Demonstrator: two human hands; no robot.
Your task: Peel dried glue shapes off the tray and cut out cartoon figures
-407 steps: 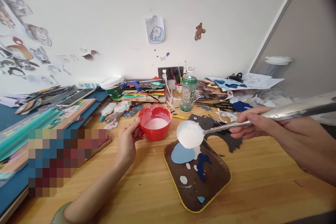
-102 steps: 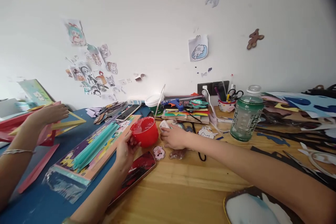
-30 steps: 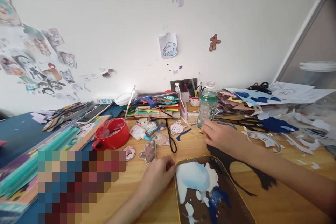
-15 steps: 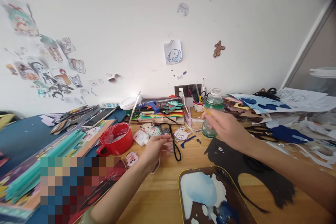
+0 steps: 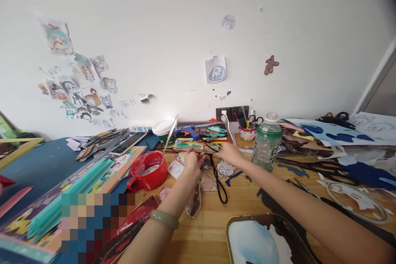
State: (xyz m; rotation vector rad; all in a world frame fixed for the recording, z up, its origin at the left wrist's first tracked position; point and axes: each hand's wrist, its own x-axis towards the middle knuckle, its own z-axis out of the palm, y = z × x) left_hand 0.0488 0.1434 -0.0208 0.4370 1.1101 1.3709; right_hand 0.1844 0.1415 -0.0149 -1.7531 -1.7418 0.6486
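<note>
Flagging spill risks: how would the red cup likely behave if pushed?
The red cup would probably slide rather than tip, being wide and low. The spoon leaning out of it may swing. White liquid inside could slosh.

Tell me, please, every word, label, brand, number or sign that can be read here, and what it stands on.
Nothing reads clearly enough to quote.
Green-banded bottle: side lettering, too blurred.
Small white bottle: label print, too small.
Red panel: pale lettering, too blurred.
Black cover at back: lettering, too blurred.
</note>
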